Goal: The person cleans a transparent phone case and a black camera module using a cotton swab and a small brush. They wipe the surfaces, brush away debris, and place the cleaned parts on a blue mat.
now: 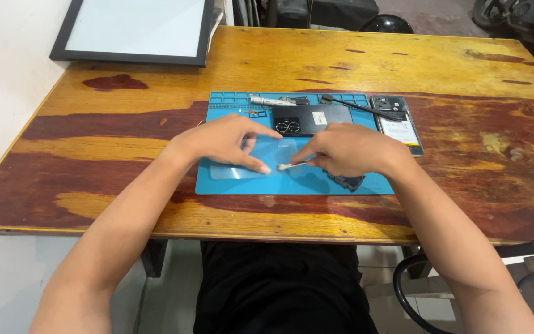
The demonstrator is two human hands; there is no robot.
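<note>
a thin clear sheet (251, 158), like a phone's glass panel or screen film, lies flat on the blue work mat (230, 185), toward its left half and near the front edge. it is nearly see-through, pale and glossy, with rounded corners, and the blue shows through it. it looks light and easy to slide or flex, so it wants a steady hold.

the left hand (227, 139) rests over it, fingers spread, with a fingertip pressed on the sheet's lower right part to pin it. the right hand (350, 148) pinches a cotton swab (292, 166) between thumb and fingers, white tip pointing left and almost meeting that left fingertip at the sheet's right edge. to my eye the work in hand is wiping or dabbing the sheet clean along this edge. the next move would call for light, even strokes with the swab while the left hand keeps the sheet from shifting.

under the right hand a dark small part (348, 182) peeks out on the mat. further back lie a black phone back cover (310, 119) with two camera rings, a silvery pen-like tool (270, 101) and black tweezers (363, 107). an opened phone (397, 124) sits at the mat's right edge, on the wooden table (125, 93). a black-framed board (134, 31) lies at the far left corner.
</note>
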